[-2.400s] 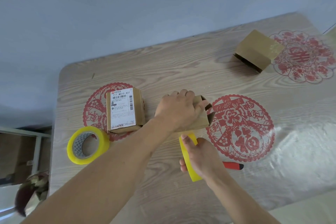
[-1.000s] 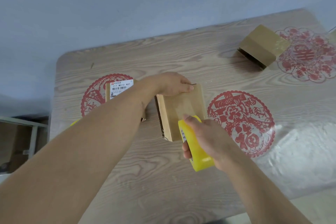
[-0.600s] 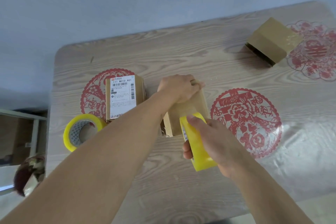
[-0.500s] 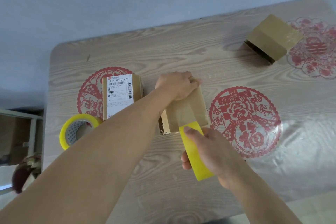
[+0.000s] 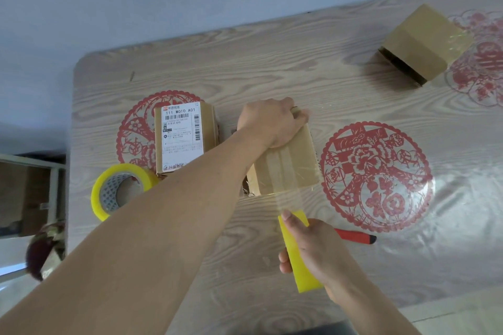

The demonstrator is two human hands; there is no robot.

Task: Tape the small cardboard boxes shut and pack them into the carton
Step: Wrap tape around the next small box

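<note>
A small brown cardboard box [image 5: 288,166] lies mid-table with a clear tape strip along its top. My left hand [image 5: 272,124] grips the box's far end, holding it down. My right hand [image 5: 313,247] grips a yellow tape roll [image 5: 298,255] near the front edge, and a clear length of tape stretches from the roll to the box. A second box with a white shipping label [image 5: 182,136] stands just left. A third box [image 5: 422,46] lies on its side at the far right, its open end facing front-left.
A second yellow tape roll [image 5: 119,190] lies flat at the left, beside the labelled box. A red-handled cutter [image 5: 356,235] lies right of my right hand. Red paper-cut decorations sit under the table's clear cover [image 5: 462,198]. A brown carton [image 5: 21,198] sits below the table's left edge.
My right hand has pulled the tape roll back toward me, off the box, drawing a longer clear strip across the box top. My left hand stays on the box's far end.
</note>
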